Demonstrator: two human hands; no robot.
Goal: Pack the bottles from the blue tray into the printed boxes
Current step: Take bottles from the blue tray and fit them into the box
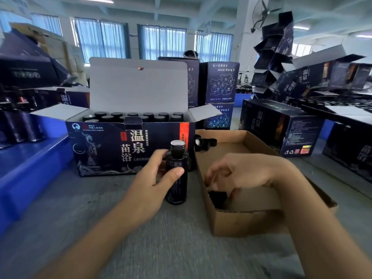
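Observation:
My left hand (155, 178) grips a dark bottle (177, 174) upright on the grey table, in front of the open printed box (112, 146). The bottle's top shows a pale seal and no cap. Several capped bottles (141, 117) stand in rows inside that box, whose lid is up. My right hand (237, 174) reaches into a shallow brown cardboard tray (247, 220), fingers curled down over a black cap (218, 196); whether it grips the cap is unclear. The blue tray (26, 168) with more dark bottles (18, 125) sits at the left.
More black caps (205, 142) lie at the cardboard tray's far end. Closed printed boxes (281, 125) stand at the right, with stacks of empty open boxes (277, 49) behind. More printed boxes (221, 81) rise behind the open one. A person's head shows beyond them.

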